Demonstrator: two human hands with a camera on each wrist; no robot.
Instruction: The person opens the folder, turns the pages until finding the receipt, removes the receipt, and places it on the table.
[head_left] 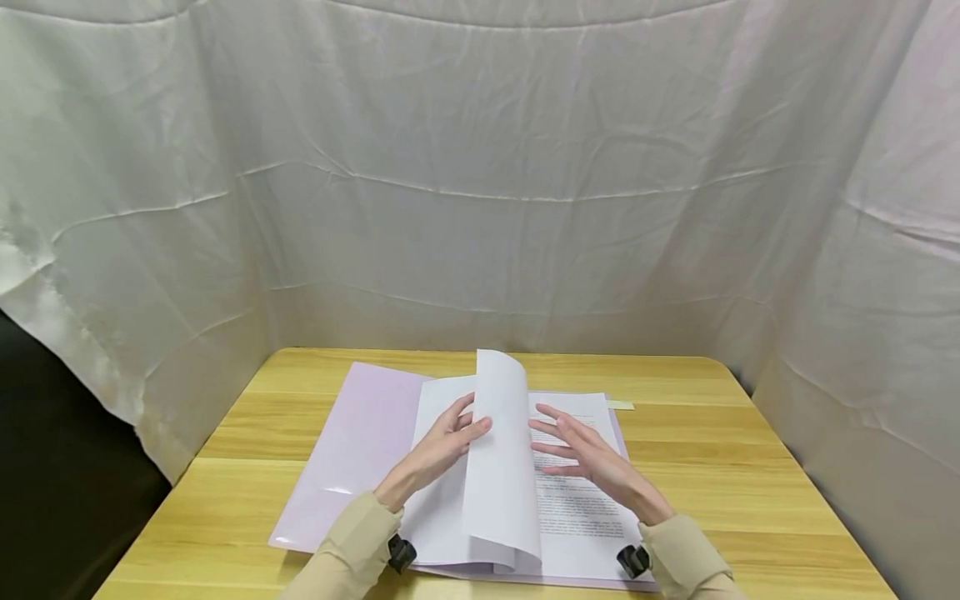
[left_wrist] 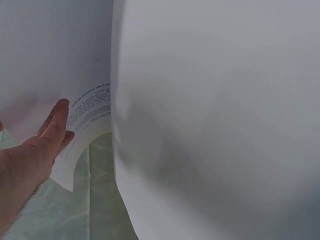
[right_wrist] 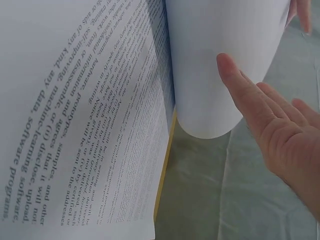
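Note:
A lilac folder (head_left: pixel 375 442) lies open on the table, holding white sheets with printed text (head_left: pixel 581 500). Near its middle a raised white sheet (head_left: pixel 498 467) stands curled upright, its blank side showing. My left hand (head_left: pixel 435 450) grips its left edge, the thumb over the front and the fingers partly hidden behind. Over the printed page on the right, my right hand (head_left: pixel 588 458) has its fingers spread and nearly straight, holding nothing. In the right wrist view the right hand (right_wrist: pixel 280 120) is beside the curled sheet (right_wrist: pixel 215 85). Printed lines (left_wrist: pixel 92 107) show past the paper in the left wrist view.
The folder rests on a wooden table (head_left: pixel 712 467) with rounded back corners. A small pale tab (head_left: pixel 621 406) sticks out at the folder's upper right. Light grey curtains (head_left: pixel 480 208) hang behind and on both sides. Each wrist carries a black camera (head_left: pixel 633 560).

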